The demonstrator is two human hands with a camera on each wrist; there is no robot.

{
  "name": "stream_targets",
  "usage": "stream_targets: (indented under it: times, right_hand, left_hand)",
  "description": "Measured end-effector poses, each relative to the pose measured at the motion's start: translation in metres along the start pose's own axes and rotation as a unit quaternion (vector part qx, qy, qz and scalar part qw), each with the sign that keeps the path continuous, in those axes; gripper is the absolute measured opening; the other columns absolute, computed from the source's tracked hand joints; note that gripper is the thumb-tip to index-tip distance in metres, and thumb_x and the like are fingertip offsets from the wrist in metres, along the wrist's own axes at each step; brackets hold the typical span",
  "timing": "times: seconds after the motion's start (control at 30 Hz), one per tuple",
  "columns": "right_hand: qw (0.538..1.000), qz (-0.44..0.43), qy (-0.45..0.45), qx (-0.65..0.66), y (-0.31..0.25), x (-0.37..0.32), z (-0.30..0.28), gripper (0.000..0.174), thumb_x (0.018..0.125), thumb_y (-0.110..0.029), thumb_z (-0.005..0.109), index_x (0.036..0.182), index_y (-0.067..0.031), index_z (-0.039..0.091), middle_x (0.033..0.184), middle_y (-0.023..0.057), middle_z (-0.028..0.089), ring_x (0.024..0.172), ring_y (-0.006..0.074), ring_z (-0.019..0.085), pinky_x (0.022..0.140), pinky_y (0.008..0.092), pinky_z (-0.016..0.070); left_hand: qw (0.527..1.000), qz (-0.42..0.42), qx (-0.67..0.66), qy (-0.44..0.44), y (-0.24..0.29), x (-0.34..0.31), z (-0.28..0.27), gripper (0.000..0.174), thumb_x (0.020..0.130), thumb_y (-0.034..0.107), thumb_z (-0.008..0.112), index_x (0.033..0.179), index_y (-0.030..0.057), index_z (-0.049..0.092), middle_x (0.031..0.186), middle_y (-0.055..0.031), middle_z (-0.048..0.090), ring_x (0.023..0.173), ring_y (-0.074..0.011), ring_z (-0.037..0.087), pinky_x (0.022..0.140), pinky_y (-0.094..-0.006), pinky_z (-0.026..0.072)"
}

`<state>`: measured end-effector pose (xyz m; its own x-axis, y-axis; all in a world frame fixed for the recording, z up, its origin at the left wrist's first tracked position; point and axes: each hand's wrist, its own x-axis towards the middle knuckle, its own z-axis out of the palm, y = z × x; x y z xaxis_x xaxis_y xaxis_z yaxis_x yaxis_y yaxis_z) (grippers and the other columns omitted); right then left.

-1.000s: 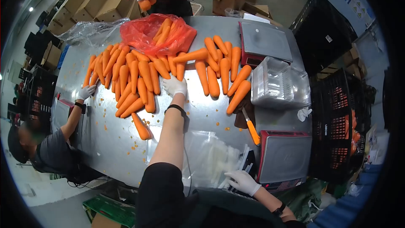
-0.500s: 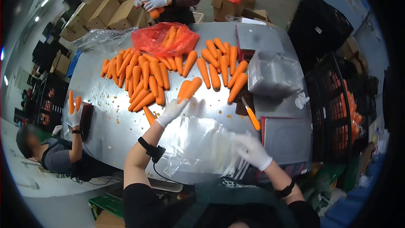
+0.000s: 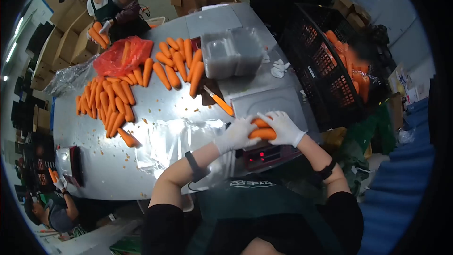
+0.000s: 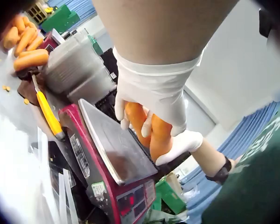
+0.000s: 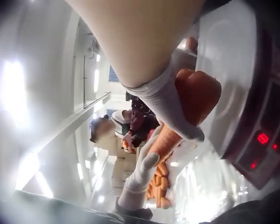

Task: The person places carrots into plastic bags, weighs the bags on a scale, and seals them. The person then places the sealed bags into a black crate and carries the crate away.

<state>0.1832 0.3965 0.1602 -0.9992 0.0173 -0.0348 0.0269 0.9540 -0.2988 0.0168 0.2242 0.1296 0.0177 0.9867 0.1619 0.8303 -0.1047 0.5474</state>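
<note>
Two orange carrots (image 3: 262,134) are held level between both gloved hands, close over the front digital scale (image 3: 271,100). My left hand (image 3: 236,135) grips them from the left with its fingers curled round. From the other side my right hand (image 3: 286,129) clasps their opposite ends. In the left wrist view the carrots (image 4: 161,136) lie side by side under the left hand (image 4: 154,95), the scale (image 4: 113,151) just beside them. The right wrist view shows the thick end of a carrot (image 5: 199,99) past the right hand (image 5: 165,105). Red digits glow on the scale's display.
Clear plastic bags (image 3: 165,144) lie left of the scale. Behind it are an orange-handled knife (image 3: 222,105) and stacked clear trays (image 3: 226,56). Carrots (image 3: 109,99) are heaped at the left. A black crate (image 3: 325,71) stands right of the table. Two other people work around it.
My left hand has picked two carrots from the pile and carried them right, over the scale. My right hand has left the plastic bags and taken hold of the carrots too.
</note>
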Motion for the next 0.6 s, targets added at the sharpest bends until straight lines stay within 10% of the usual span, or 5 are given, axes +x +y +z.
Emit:
stream_targets:
  times: [0.1, 0.2, 0.33, 0.43, 0.6]
  right_hand:
    - [0.998, 0.051, 0.042, 0.012, 0.021, -0.013, 0.015, 0.084, 0.07, -0.031, 0.077, 0.144, -0.0096, 0.045, 0.128, 0.0142, 0.053, 0.117, 0.0339, 0.051, 0.103, 0.0451, 0.0376]
    - [0.996, 0.025, 0.073, 0.055, 0.021, -0.017, -0.005, 0.069, 0.074, -0.025, 0.074, 0.137, -0.0076, 0.052, 0.131, 0.0158, 0.054, 0.119, 0.034, 0.052, 0.104, 0.0457, 0.0392]
    - [0.982, -0.047, 0.166, 0.076, 0.076, -0.013, -0.031, 0.051, 0.079, -0.018, 0.071, 0.126, -0.0044, 0.06, 0.132, 0.0176, 0.057, 0.117, 0.0359, 0.056, 0.101, 0.044, 0.0441]
    - [0.979, -0.002, 0.193, 0.064, 0.13, 0.007, -0.038, 0.055, 0.081, -0.02, 0.071, 0.131, -0.0043, 0.056, 0.138, 0.0185, 0.052, 0.123, 0.0364, 0.052, 0.105, 0.0436, 0.0418]
    - [0.986, -0.098, 0.021, 0.132, 0.097, 0.016, -0.032, 0.074, 0.078, -0.034, 0.074, 0.142, -0.007, 0.048, 0.147, 0.0235, 0.042, 0.132, 0.0395, 0.044, 0.113, 0.0447, 0.0337]
  left_hand:
    - [0.977, -0.066, 0.069, 0.19, 0.016, 0.011, 0.023, 0.033, 0.083, 0.029, 0.068, 0.104, 0.0031, 0.065, 0.121, -0.0206, 0.058, 0.098, -0.0374, 0.062, 0.087, -0.0448, 0.0495]
    - [0.875, -0.332, -0.168, 0.309, 0.006, -0.047, 0.046, 0.024, 0.09, 0.022, 0.063, 0.106, 0.0038, 0.065, 0.099, -0.0155, 0.067, 0.088, -0.0305, 0.065, 0.078, -0.0393, 0.0515]
    - [0.755, -0.6, -0.103, 0.242, -0.01, -0.154, 0.095, 0.021, 0.088, 0.022, 0.066, 0.101, 0.0074, 0.067, 0.098, -0.0152, 0.066, 0.088, -0.0333, 0.063, 0.079, -0.043, 0.05]
    - [0.779, -0.56, 0.145, 0.242, 0.007, -0.167, 0.132, 0.02, 0.084, 0.021, 0.069, 0.1, 0.0086, 0.068, 0.097, -0.0152, 0.063, 0.089, -0.0356, 0.061, 0.08, -0.0461, 0.0482]
    - [0.789, -0.519, 0.067, 0.321, -0.005, -0.181, 0.14, 0.019, 0.082, 0.02, 0.072, 0.097, 0.008, 0.07, 0.096, -0.0147, 0.061, 0.092, -0.0351, 0.059, 0.082, -0.045, 0.0471]
